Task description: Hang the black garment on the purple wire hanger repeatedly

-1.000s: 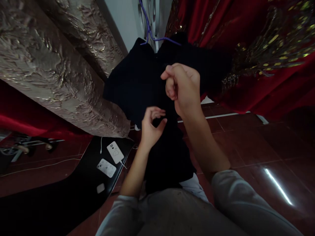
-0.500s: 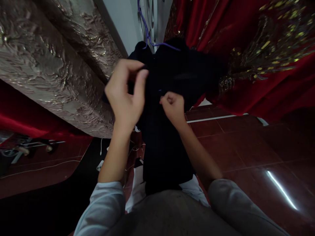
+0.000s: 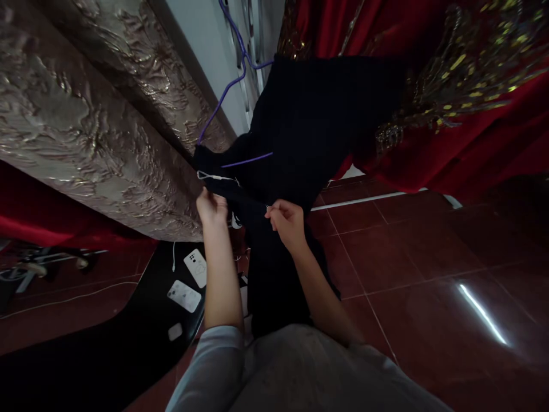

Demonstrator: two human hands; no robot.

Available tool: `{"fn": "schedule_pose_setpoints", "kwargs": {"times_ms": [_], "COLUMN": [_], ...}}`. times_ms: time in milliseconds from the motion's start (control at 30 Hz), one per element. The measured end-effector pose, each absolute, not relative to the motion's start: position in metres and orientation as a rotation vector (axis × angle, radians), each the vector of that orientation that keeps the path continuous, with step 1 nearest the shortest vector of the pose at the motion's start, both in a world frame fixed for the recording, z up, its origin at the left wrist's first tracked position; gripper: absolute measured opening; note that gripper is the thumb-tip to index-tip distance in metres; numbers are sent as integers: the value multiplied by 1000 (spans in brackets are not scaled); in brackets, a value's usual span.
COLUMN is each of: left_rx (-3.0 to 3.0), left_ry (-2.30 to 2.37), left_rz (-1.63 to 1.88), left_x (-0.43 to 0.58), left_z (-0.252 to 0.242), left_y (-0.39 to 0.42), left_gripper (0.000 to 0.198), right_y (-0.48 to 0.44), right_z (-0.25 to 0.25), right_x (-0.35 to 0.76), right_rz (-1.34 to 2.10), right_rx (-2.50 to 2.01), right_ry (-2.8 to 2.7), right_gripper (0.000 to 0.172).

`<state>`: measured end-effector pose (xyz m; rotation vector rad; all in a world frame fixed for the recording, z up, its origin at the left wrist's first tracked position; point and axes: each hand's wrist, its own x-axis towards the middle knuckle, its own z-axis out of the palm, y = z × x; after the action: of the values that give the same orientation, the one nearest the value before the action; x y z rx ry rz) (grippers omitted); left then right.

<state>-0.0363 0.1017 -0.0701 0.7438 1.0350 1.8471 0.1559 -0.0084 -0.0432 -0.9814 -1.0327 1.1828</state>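
Note:
A dark garment hangs on a purple wire hanger in front of me, its left shoulder pulled down and toward me. My left hand is closed on the garment's left edge, its fingertips partly hidden by the cloth. Just above it, a thin white loop of cord lies across the fabric. To the right, my right hand pinches the dark cloth near its middle. A tiny pale glint shows at those fingertips, too small to name.
Textured beige fabric hangs at the left. Red cloth with gold sequins hangs at the right. Two phones, one a white phone, lie on a black tabletop at lower left. Below are red floor tiles.
Both hands have moved down, and the garment's left side has come down with them. More of the hanger and the white cord now show. The phones have come into fuller view.

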Motion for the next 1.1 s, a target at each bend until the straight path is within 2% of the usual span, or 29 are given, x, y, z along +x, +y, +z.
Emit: {"fn": "schedule_pose_setpoints", "kwargs": {"times_ms": [200, 333, 500, 600, 667, 733, 833, 900, 1033, 1100], "left_rx": [559, 932, 1238, 1405, 1578, 1839, 2112, 2161, 2053, 1988], "left_ry": [1106, 1301, 1314, 1178, 1070, 940, 800, 803, 765, 674], "left_rz": [1781, 1657, 1579, 1650, 1595, 1367, 1093, 1178, 1446, 1378], "left_x": [3, 2, -6, -2, 4, 12, 28, 38, 52, 52], "left_z": [-100, -102, -81, -51, -27, -5, 14, 16, 4, -6], "left_y": [60, 47, 46, 36, 25, 16, 10, 12, 23, 30], "left_gripper": [10, 16, 14, 16, 15, 12, 10, 13, 23, 40], "right_y": [-14, -16, -20, -22, -23, -24, -19, -14, -4, -1], "right_z": [-49, -47, -51, -52, -48, -41, -30, -26, -18, -9], "right_x": [167, 180, 190, 191, 193, 195, 198, 201, 207, 208], "right_rz": [1203, 1161, 1054, 750, 529, 475, 684, 806, 968, 1227], "right_rx": [-934, -952, -1037, -1169, -1194, -1132, -1010, -1083, -1318, -1305], "right_ry": [-828, -752, -834, -928, -1027, -1226, -1559, -1563, -1375, -1287], "right_gripper": [25, 28, 29, 22, 37, 55, 57, 54, 23, 20]}}
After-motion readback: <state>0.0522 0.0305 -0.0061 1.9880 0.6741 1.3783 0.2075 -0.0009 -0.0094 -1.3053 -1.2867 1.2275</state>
